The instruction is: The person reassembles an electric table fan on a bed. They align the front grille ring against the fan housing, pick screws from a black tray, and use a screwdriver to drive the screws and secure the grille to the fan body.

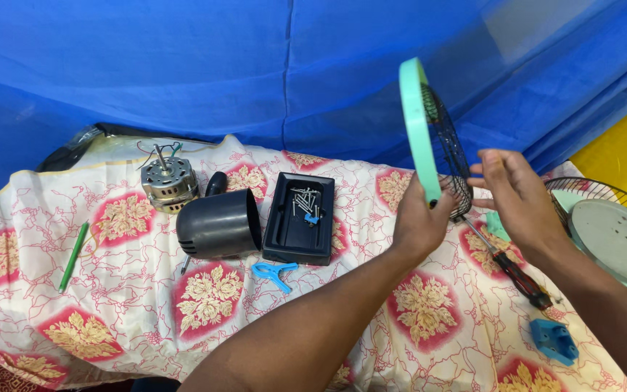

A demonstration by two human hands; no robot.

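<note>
My left hand [419, 221] grips the lower edge of a mint-green rim [416, 123] fitted to a black wire fan guard [448, 149], held upright and edge-on above the table. To the right of the guard, my right hand [517, 196] has its fingers spread and touches the wire mesh. Whether it grips the wires is unclear. Under both hands lies a floral cloth [212, 297] covering the table.
On the cloth: a metal fan motor [168, 181], a dark motor housing [219, 225], a black tray with several screws [300, 218], a blue clip [273, 272], a green pen [74, 255], a screwdriver [513, 272], a blue block [553, 341]. Another fan guard [611, 232] lies at right.
</note>
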